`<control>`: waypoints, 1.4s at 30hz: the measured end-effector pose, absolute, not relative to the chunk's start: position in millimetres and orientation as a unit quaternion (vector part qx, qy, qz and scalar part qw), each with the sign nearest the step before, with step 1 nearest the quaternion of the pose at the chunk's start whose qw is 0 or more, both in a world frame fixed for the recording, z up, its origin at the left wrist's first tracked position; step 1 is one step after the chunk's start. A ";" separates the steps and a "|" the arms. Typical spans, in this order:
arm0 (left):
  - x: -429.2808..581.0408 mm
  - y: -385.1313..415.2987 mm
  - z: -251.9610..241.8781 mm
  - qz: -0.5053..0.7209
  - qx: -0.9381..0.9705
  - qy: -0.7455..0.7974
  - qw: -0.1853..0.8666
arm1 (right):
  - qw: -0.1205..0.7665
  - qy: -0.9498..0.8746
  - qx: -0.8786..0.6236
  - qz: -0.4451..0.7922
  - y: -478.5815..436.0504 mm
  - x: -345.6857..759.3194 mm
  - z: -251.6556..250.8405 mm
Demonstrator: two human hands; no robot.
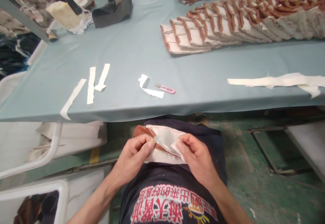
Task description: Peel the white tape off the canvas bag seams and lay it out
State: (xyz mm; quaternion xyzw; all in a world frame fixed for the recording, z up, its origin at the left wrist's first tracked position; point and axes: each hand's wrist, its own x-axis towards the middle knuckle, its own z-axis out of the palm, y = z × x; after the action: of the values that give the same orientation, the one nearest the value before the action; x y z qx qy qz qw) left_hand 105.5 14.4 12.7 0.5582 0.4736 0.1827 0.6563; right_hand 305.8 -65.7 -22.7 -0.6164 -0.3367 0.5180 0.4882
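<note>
"White-and-brown cloth piece (165, 158), where's it at?"

"On the dark-clothed lap (213, 142), below the near edge of the counter (122, 54). Long axis side to side, dipping a bit to the right."

"Hands?"

"Left hand (138, 150): thumb and finger pinched on it, by the brown end. Right hand (196, 151): pinched on a folded white edge. Cloth gapes between the two pinches."

"Which one's nearer?"

"Neither, both touching. Pinch points sit about level, one each side, cloth spanning the space between."

"Around it?"

"Pink snips (167, 89) on the counter, roughly straight ahead, well apart from both hands. Curled white strip (154, 92) just beside them. Overlapping row of white-and-brown pieces (228, 24) farther back, right."

"Unclear?"

"Exactly which layers the fingertips grip. Can't tell."
</note>
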 end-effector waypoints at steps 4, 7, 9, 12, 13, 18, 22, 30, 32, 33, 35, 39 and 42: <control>131.0 29.9 21.4 0.202 0.530 0.416 0.710 | 0.444 -0.410 -0.640 0.474 -69.7 323.4 35.2; 147.9 36.8 28.9 0.192 0.510 0.382 0.746 | 0.447 -0.420 -0.667 0.423 -69.4 326.9 59.1; 157.3 38.9 33.0 0.184 0.499 0.365 0.764 | 0.457 -0.417 -0.680 0.394 -67.5 326.9 64.7; 168.4 39.8 36.8 0.186 0.494 0.347 0.775 | 0.470 -0.419 -0.692 0.352 -64.1 325.6 66.2; 171.3 39.9 37.6 0.186 0.493 0.341 0.778 | 0.472 -0.424 -0.695 0.339 -63.1 325.0 66.0; 178.5 41.4 37.7 0.172 0.502 0.328 0.782 | 0.462 -0.449 -0.711 0.282 -59.4 322.0 62.4; 177.7 42.5 35.3 0.153 0.491 0.335 0.790 | 0.459 -0.447 -0.719 0.272 -57.5 320.5 57.5; 177.7 44.1 36.5 0.155 0.496 0.339 0.784 | 0.459 -0.475 -0.715 0.229 -58.1 319.5 50.5; 178.1 44.5 37.6 0.155 0.498 0.341 0.782 | 0.457 -0.486 -0.715 0.212 -57.8 319.3 49.1; 178.2 44.6 37.8 0.153 0.499 0.343 0.781 | 0.454 -0.494 -0.714 0.201 -57.6 319.2 48.4; 178.1 44.9 37.4 0.153 0.504 0.345 0.777 | 0.448 -0.510 -0.712 0.179 -57.0 319.2 47.0; 177.2 44.9 34.8 0.159 0.518 0.345 0.767 | 0.431 -0.536 -0.711 0.144 -56.6 319.7 42.7; 176.4 44.5 34.6 0.165 0.528 0.348 0.757 | 0.410 -0.557 -0.713 0.120 -56.7 320.7 39.7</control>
State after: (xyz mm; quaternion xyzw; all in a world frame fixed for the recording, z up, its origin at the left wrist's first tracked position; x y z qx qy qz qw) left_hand 176.4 44.5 34.6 0.5279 0.3483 0.1654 0.7567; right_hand 320.7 -56.7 39.7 -0.7125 -0.5567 0.1200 0.4098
